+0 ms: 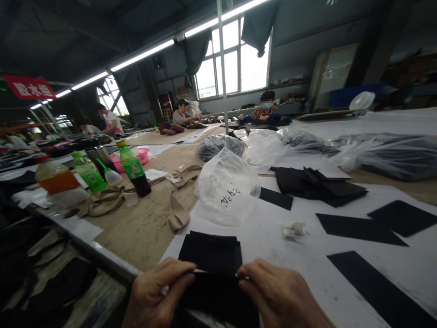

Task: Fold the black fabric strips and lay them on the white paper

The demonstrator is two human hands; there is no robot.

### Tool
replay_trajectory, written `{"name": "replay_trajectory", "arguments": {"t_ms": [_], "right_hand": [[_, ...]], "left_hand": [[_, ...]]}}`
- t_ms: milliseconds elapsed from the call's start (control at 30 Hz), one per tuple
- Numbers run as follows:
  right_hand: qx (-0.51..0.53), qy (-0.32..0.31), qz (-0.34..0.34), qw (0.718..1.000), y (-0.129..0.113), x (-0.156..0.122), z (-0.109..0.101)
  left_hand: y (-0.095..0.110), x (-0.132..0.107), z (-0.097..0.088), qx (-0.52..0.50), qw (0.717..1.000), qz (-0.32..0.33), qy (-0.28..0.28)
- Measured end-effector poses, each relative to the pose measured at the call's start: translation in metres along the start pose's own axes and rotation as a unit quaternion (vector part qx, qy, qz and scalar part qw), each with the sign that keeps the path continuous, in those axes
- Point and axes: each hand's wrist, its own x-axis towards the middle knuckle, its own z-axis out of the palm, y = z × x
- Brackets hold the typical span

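Low in the head view, my left hand [159, 291] pinches the left side of a black fabric piece [216, 296] between thumb and fingers. On the opposite side, my right hand [278, 291] grips the same piece in a like pinch. It is stretched between the two hands at the near table edge. Just beyond it lies a small stack of black pieces [210, 250] on white paper. Several flat black pieces [358, 228] are spread to the right, with a pile of black pieces [314, 184] behind them. The lower ends of both hands leave the frame.
A clear plastic bag [227, 191] with writing stands beyond the stack. Bottles, including a dark green-labelled one [133, 168], stand on the left beside tan strips [180, 200]. More filled bags [385, 152] lie behind on the right. A pole [222, 68] rises midway; people work farther back.
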Motion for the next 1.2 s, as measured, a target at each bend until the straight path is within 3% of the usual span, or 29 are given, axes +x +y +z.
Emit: {"name": "replay_trajectory", "arguments": {"t_ms": [100,200,333,733,1067,1200], "right_hand": [[-0.033,0.067,0.042,0.996,-0.002,0.025,0.013],[-0.076,0.088,0.064,0.991,0.0,0.04,0.023],[-0.094,0.105,0.035,0.989,0.006,0.046,0.034],[-0.078,0.051,0.038,0.995,0.01,0.051,0.039],[-0.066,0.04,0.019,0.997,0.013,0.054,0.036],[-0.057,0.071,0.004,0.996,0.015,0.052,0.041]], "left_hand": [[-0.027,0.021,0.002,0.067,0.995,0.069,0.041],[-0.049,0.031,0.008,0.086,0.992,0.082,0.054],[-0.064,0.036,0.016,0.117,0.988,0.086,0.054],[-0.065,0.039,0.018,0.128,0.989,0.073,0.022],[-0.063,0.04,0.018,0.135,0.977,0.166,-0.015],[-0.063,0.043,0.019,0.139,0.974,0.177,-0.03]]}}
